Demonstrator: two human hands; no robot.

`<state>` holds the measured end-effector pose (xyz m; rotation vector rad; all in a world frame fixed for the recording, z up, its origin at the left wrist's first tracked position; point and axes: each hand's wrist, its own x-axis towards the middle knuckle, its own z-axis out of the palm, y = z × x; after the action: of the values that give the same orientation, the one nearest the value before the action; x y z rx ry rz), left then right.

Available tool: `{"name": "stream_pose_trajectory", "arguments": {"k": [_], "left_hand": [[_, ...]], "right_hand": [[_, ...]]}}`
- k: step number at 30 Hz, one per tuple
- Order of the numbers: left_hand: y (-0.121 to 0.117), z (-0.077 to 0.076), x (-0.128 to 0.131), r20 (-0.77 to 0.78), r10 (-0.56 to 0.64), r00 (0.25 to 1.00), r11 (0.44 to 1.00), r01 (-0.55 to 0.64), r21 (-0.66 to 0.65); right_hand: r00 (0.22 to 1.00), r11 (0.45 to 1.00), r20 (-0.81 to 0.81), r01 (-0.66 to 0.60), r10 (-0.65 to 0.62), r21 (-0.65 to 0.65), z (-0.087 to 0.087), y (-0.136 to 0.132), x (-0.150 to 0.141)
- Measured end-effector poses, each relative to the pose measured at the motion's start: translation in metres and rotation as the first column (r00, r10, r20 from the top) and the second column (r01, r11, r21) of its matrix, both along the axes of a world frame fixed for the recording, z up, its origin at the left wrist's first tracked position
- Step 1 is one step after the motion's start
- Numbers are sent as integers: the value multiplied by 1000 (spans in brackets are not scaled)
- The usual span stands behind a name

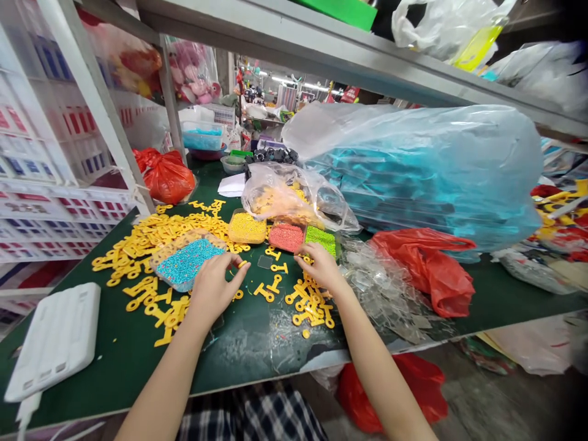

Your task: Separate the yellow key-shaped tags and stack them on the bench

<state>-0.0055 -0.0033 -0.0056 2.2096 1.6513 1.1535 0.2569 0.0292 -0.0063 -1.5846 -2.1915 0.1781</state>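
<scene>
My left hand is closed in a pinch on a small yellow plastic piece, beside a tray of blue beads. Thumb and fingertips of my right hand come together in front of a tray of red beads and a tray of green beads; anything between them is too small to make out. A tray of yellow beads stands further left. Loose yellow ring-ended pieces lie between my hands, and a small heap of them sits under my right wrist.
A big pile of yellow pieces spreads at left, near a white power bank. Clear flat plastic pieces and a red bag lie at right. Behind stand an open bag of yellow pieces and a large blue-filled bag.
</scene>
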Motion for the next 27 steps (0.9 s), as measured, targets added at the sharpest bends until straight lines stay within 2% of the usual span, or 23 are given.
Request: {"name": "stream_pose_trajectory", "arguments": {"k": [2,5,8,13,16,19,22,25,27], "left_hand": [[0,0,-2,34,97,995,995,-96,-21],[0,1,-5,70,232,970,968,-223,-118],[-1,3,-7,131,313,941,941,-288,-180],[-3,8,-13,184,395,900,916,-370,-157],[-1,4,-14,235,324,917,944,-297,-143],[2,-6,-11,233,124,965,982,-86,-168],[4,-15,-7,122,-67,990,978,90,-187],[2,-12,-8,-78,-119,990,984,107,-146],[-1,-7,-10,-209,-27,978,996,9,-88]], "right_hand": [[997,994,6,-80,81,-67,-2,-3,-5],[994,983,12,-106,110,-151,-10,-4,-9],[996,973,8,-85,89,-213,-14,-2,-7],[996,948,-11,-89,90,-306,-13,-1,-3],[994,941,-16,-106,106,-323,-12,-2,-6],[989,932,-22,-144,145,-333,-11,-4,-11],[982,928,-36,-187,185,-323,-9,-6,-16],[977,929,-44,-211,208,-305,-9,-7,-18],[975,928,-45,-220,216,-300,-11,-7,-18]]}}
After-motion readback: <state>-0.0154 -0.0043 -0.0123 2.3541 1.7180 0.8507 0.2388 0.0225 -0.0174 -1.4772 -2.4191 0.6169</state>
